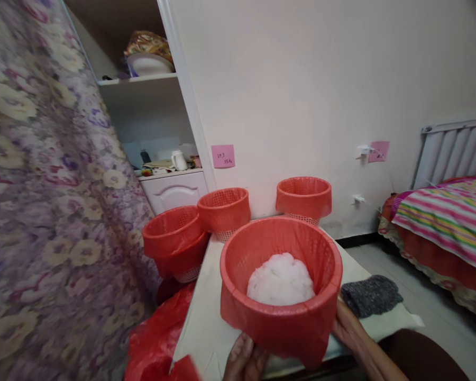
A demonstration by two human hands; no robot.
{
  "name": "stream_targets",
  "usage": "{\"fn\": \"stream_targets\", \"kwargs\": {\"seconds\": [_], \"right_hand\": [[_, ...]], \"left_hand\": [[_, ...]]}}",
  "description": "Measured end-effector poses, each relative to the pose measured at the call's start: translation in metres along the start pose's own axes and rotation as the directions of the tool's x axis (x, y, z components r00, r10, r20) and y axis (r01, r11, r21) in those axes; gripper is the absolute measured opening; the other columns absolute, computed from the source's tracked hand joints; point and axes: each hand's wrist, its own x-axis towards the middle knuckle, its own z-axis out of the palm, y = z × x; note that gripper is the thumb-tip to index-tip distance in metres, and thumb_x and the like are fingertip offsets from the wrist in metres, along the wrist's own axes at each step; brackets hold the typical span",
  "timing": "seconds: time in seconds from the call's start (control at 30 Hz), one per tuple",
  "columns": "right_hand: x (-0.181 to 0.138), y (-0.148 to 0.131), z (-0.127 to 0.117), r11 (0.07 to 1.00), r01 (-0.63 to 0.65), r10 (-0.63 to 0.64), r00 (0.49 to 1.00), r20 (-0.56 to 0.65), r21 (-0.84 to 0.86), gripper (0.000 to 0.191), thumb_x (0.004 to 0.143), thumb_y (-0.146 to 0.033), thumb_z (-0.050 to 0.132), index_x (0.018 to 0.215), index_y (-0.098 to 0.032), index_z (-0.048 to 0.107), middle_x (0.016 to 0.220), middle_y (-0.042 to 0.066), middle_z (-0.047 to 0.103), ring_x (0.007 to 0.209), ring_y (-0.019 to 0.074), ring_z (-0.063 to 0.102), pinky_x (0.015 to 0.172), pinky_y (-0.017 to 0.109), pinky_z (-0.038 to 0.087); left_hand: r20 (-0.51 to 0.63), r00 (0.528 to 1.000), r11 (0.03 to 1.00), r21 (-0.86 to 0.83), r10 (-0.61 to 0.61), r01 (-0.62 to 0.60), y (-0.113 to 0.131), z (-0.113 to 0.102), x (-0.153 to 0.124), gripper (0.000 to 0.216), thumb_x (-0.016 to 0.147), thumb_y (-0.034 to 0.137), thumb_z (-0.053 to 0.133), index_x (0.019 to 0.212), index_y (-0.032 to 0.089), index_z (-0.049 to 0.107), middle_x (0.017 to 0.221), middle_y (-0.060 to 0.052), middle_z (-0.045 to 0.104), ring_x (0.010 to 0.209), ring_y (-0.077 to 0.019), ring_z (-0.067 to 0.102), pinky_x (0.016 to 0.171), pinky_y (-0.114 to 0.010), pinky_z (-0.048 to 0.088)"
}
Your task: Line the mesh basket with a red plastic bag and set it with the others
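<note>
Your left hand point(244, 361) cups the near underside of the red basket point(281, 288), fingers pressed together against the hanging skirt of its red liner bag point(301, 338). Your right hand point(351, 329) lies along the basket's right flank; its fingers are hidden behind it, so I cannot tell how they grip. A hand on each side likely steadies the basket, which tips towards you at the near edge of the white table point(200, 328). A white wad point(281, 279) sits in its bottom. Three other lined baskets point(224, 209) stand at the far end, a grey cloth point(371, 295) lies just right, and loose red bags point(154, 338) lie to the near left.
</note>
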Motion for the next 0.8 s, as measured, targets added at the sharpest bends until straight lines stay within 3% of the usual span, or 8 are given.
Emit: {"fn": "stream_targets", "kwargs": {"seconds": [0.1, 0.2, 0.27, 0.33, 0.43, 0.53, 0.7, 0.8], "right_hand": [[-0.027, 0.008, -0.012, 0.995, -0.069, 0.068, 0.998, 0.013, 0.068, 0.036, 0.071, -0.045, 0.081, 0.092, -0.015, 0.074, 0.086, 0.005, 0.080, 0.074, 0.0167, 0.074, 0.071, 0.026, 0.060], [-0.054, 0.014, -0.008, 0.967, -0.183, 0.167, 0.980, 0.107, 0.174, 0.047, 0.077, -0.055, 0.072, 0.099, -0.012, 0.072, 0.094, 0.010, 0.079, 0.085, 0.0198, 0.074, 0.077, 0.030, 0.061], [-0.065, 0.018, 0.001, 0.946, -0.203, 0.175, 0.976, 0.131, 0.252, 0.039, 0.076, -0.045, 0.077, 0.100, -0.015, 0.072, 0.098, 0.010, 0.079, 0.091, 0.0206, 0.074, 0.082, 0.031, 0.061], [-0.069, 0.022, 0.010, 0.948, -0.153, 0.138, 0.988, 0.071, 0.280, 0.030, 0.071, -0.026, 0.084, 0.097, -0.018, 0.073, 0.097, 0.006, 0.080, 0.087, 0.0182, 0.075, 0.076, 0.028, 0.062], [-0.068, 0.025, 0.016, 0.963, -0.100, 0.123, 0.989, -0.077, 0.252, 0.039, 0.054, -0.005, 0.090, 0.087, -0.018, 0.074, 0.080, 0.000, 0.081, 0.059, 0.0101, 0.072, 0.056, 0.017, 0.060], [-0.063, 0.030, 0.010, 0.976, -0.097, 0.127, 0.981, -0.148, 0.193, 0.043, 0.044, -0.004, 0.093, 0.079, -0.018, 0.074, 0.065, -0.005, 0.076, 0.045, 0.0048, 0.064, 0.048, 0.012, 0.056], [-0.054, 0.046, -0.015, 0.993, -0.102, 0.106, 0.991, -0.077, 0.057, 0.027, 0.057, -0.017, 0.092, 0.076, -0.020, 0.073, 0.063, -0.006, 0.072, 0.053, 0.0046, 0.064, 0.054, 0.013, 0.055], [-0.049, 0.052, -0.025, 0.995, -0.102, 0.104, 0.989, -0.108, 0.019, 0.030, 0.055, -0.024, 0.093, 0.077, -0.018, 0.073, 0.070, -0.002, 0.075, 0.062, 0.0084, 0.069, 0.060, 0.015, 0.055]], "left_hand": [[-0.033, 0.999, 0.997, -0.079, 0.013, -0.015, 0.021, -0.008, 0.001, 0.012, 0.089, 0.025, 0.063, 0.096, 0.020, 0.072, 0.106, -0.008, 0.075, 0.097, -0.0217, 0.070, 0.088, -0.034, 0.054], [-0.051, 0.998, 0.992, -0.119, 0.042, -0.048, 0.048, -0.008, 0.011, 0.038, 0.096, 0.044, 0.046, 0.095, 0.014, 0.070, 0.099, -0.012, 0.075, 0.090, -0.0214, 0.071, 0.084, -0.037, 0.056], [-0.036, 0.997, 0.992, -0.110, 0.062, -0.066, 0.063, -0.002, 0.020, 0.049, 0.096, 0.051, 0.043, 0.102, 0.010, 0.068, 0.102, -0.016, 0.074, 0.090, -0.0241, 0.071, 0.084, -0.041, 0.056], [-0.031, 0.997, 0.993, -0.092, 0.067, -0.070, 0.071, 0.006, 0.029, 0.044, 0.096, 0.045, 0.048, 0.109, 0.007, 0.067, 0.106, -0.018, 0.074, 0.093, -0.0257, 0.071, 0.087, -0.042, 0.056], [-0.088, 0.990, 0.990, -0.068, 0.113, -0.119, 0.071, 0.016, 0.037, 0.023, 0.091, 0.019, 0.059, 0.110, 0.011, 0.067, 0.102, -0.012, 0.076, 0.091, -0.0211, 0.072, 0.088, -0.036, 0.056], [-0.142, 0.973, 0.980, -0.055, 0.180, -0.190, 0.063, 0.016, 0.039, 0.022, 0.078, 0.005, 0.069, 0.098, 0.014, 0.071, 0.092, -0.004, 0.078, 0.083, -0.0167, 0.073, 0.084, -0.028, 0.057], [-0.119, 0.975, 0.982, -0.010, 0.188, -0.190, 0.049, 0.015, 0.039, 0.022, 0.063, 0.011, 0.083, 0.083, 0.017, 0.074, 0.083, -0.001, 0.076, 0.084, -0.0187, 0.071, 0.086, -0.029, 0.056], [-0.109, 0.976, 0.981, 0.043, 0.191, -0.187, 0.042, 0.014, 0.042, 0.022, 0.060, 0.019, 0.085, 0.078, 0.016, 0.074, 0.077, -0.003, 0.075, 0.084, -0.0231, 0.071, 0.088, -0.035, 0.055]]}}
